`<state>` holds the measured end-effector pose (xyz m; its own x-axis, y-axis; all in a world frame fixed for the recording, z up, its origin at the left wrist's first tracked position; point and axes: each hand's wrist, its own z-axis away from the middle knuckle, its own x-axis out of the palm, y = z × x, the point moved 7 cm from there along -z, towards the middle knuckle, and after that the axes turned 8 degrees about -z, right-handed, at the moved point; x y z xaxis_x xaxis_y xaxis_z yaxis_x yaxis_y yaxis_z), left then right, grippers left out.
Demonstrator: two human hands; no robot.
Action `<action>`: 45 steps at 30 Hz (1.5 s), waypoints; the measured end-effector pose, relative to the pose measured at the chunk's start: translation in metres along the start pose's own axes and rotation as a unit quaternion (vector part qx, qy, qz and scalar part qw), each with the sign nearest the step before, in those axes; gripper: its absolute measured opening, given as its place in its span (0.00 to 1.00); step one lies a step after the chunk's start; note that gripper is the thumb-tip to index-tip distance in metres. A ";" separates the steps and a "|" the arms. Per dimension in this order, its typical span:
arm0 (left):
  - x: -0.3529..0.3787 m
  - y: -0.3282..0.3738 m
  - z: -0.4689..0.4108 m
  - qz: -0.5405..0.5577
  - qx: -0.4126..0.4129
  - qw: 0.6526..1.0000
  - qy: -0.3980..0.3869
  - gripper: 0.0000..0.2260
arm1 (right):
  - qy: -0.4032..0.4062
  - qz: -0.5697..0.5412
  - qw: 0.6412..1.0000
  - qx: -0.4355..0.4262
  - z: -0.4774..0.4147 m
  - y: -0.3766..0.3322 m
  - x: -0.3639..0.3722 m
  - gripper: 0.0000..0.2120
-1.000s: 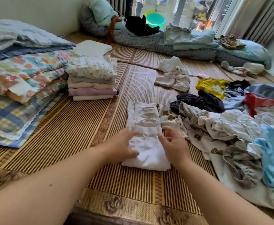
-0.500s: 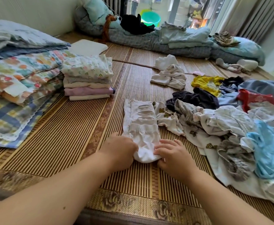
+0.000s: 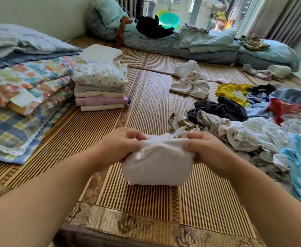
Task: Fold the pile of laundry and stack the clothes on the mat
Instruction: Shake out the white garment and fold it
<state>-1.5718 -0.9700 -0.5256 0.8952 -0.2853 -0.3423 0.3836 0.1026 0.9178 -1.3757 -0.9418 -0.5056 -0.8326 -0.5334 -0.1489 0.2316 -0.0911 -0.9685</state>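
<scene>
White garment (image 3: 156,163); striped brown mat (image 3: 146,104).

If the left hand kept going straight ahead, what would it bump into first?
Probably nothing soon: the left hand, gripping the folded white cloth, points across bare striped bamboo mat. The stack of folded clothes sits further left. Depth is unclear.

- Your widest open lane is the bare mat (image 3: 146,107) running up the middle of the frame.
- At the right, the loose laundry pile (image 3: 256,132) crowds that lane's edge.
- At the left, the folded stack (image 3: 99,88) stands just beside the quilts (image 3: 25,82), blocking that side.
- Upper centre, a crumpled white garment (image 3: 190,82) lies in the lane.
- Bedding (image 3: 199,45) closes off the top.
</scene>
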 end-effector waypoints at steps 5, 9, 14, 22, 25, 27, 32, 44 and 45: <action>-0.022 -0.018 -0.030 0.160 -0.072 0.968 0.177 0.12 | 0.180 0.024 0.983 0.024 -0.077 0.013 -0.024 0.07; -0.025 -0.035 -0.052 -0.133 -0.114 0.962 0.210 0.27 | 0.176 0.178 0.967 0.038 -0.117 0.043 -0.023 0.21; 0.023 -0.054 -0.058 -0.400 -0.086 0.912 0.046 0.27 | 0.022 0.407 0.909 -0.089 -0.120 0.054 0.013 0.18; 0.019 -0.052 -0.050 -0.452 -0.112 0.883 0.060 0.28 | 0.061 0.645 0.761 0.025 -0.091 0.057 0.020 0.24; 0.000 -0.056 -0.040 -0.467 -0.167 0.861 0.111 0.35 | 0.056 0.592 0.796 0.114 -0.074 0.070 0.019 0.27; -0.009 -0.062 -0.032 -0.460 -0.207 0.857 0.107 0.37 | 0.051 0.522 0.838 0.150 -0.065 0.078 0.014 0.26; 0.000 -0.069 -0.020 -0.401 -0.245 0.882 0.044 0.39 | 0.196 0.356 0.899 0.160 -0.051 0.082 -0.012 0.22; 0.006 -0.065 -0.018 -0.156 -0.175 0.972 -0.003 0.42 | 0.127 0.295 0.918 0.234 -0.053 0.084 0.022 0.15; 0.006 -0.065 -0.015 -0.126 -0.169 0.977 -0.012 0.37 | 0.111 0.280 0.925 0.233 -0.052 0.081 0.028 0.14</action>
<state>-1.5882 -0.9638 -0.5899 0.7588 -0.3636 -0.5404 0.6477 0.3344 0.6845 -1.4066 -0.9201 -0.5985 -0.5879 -0.4248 -0.6884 0.8059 -0.2335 -0.5441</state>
